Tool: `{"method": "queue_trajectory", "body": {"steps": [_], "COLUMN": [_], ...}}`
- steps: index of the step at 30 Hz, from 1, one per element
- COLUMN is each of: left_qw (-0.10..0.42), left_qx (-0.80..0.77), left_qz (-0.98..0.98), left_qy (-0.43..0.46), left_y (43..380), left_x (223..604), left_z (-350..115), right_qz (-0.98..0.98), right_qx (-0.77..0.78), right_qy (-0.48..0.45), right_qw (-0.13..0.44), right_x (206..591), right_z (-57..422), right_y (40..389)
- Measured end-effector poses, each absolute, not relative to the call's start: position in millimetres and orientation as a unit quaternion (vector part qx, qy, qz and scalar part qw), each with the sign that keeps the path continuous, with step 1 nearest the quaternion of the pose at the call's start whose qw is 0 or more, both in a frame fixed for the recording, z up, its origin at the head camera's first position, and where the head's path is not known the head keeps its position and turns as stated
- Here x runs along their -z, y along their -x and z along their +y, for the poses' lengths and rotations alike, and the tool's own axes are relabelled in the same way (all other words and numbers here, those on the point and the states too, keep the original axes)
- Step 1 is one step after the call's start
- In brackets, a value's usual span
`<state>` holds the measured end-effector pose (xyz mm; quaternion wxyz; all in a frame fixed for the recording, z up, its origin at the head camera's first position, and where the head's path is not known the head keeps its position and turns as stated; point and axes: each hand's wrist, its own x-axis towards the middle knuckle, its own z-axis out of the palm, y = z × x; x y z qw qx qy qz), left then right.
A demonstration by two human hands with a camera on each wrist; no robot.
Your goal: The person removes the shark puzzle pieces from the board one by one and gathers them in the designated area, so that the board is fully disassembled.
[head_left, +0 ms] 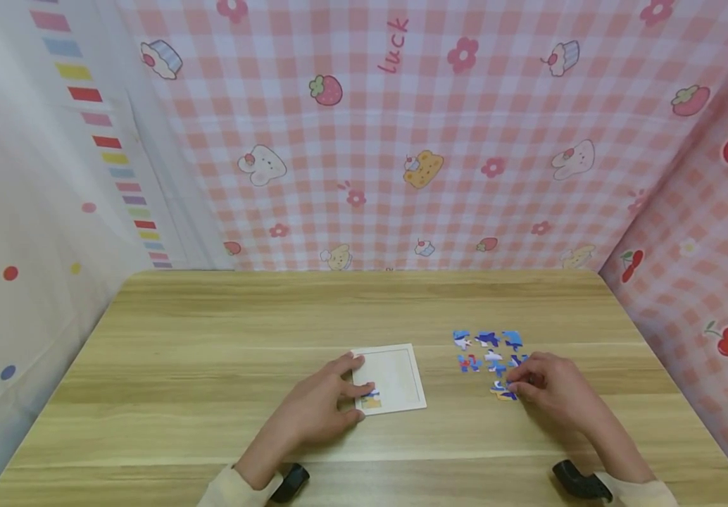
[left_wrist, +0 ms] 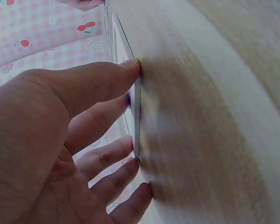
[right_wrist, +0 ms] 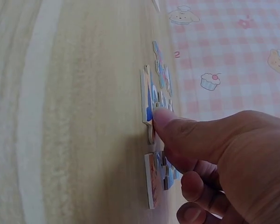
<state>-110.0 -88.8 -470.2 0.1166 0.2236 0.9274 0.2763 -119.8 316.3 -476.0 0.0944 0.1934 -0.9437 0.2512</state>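
A square white puzzle board (head_left: pixel 396 373) with a raised border lies on the table. One puzzle piece (head_left: pixel 372 401) sits in its near left corner. My left hand (head_left: pixel 322 398) spreads over the board's left side, index fingertip on that piece. In the left wrist view the thumb (left_wrist: pixel 102 79) touches the board's edge (left_wrist: pixel 136 116), other fingertips along it. To the right, my right hand (head_left: pixel 554 387) pinches a blue and yellow puzzle piece (head_left: pixel 500 389) low at the table, thumb (right_wrist: pixel 177 128) against its edge; the index fingertip is hidden in the right wrist view.
Several loose puzzle pieces (head_left: pixel 487 339) lie in rough rows just beyond the right hand. Another piece (right_wrist: pixel 151 182) lies beside that hand in the right wrist view. The wooden table (head_left: pixel 212 317) meets a pink checked cloth (head_left: pixel 364 141) at its far edge.
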Motion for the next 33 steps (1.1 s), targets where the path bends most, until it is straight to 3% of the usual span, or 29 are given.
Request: {"method": "queue_trajectory", "body": {"steps": [16,21,26,33], "left_qw": [0.110,0.100,0.096,0.074], "left_qx": [-0.275,-0.278,-0.297,-0.315], "left_qz": [0.929,0.929,0.924,0.920], "left_qy": [-0.222,-0.224,-0.221,-0.220], "left_y": [111.8,113.3,115.6,115.8], "left_x": [472.0,469.8,468.2,467.0], "left_z": [-88.1,-87.6,-87.9,-89.7], "right_qz": [-0.946,-0.944,-0.941,-0.929], "right_qx": [-0.263,-0.272,-0.268,-0.294], "right_qy": [-0.179,-0.168,-0.185,-0.215], "right_qw": [0.059,0.077,0.095,0.073], "right_x": [474.0,468.5,463.9,464.2], "right_z": [318.8,316.7,308.1,281.9], "right_y": [123.2,120.4,119.7,124.4]}}
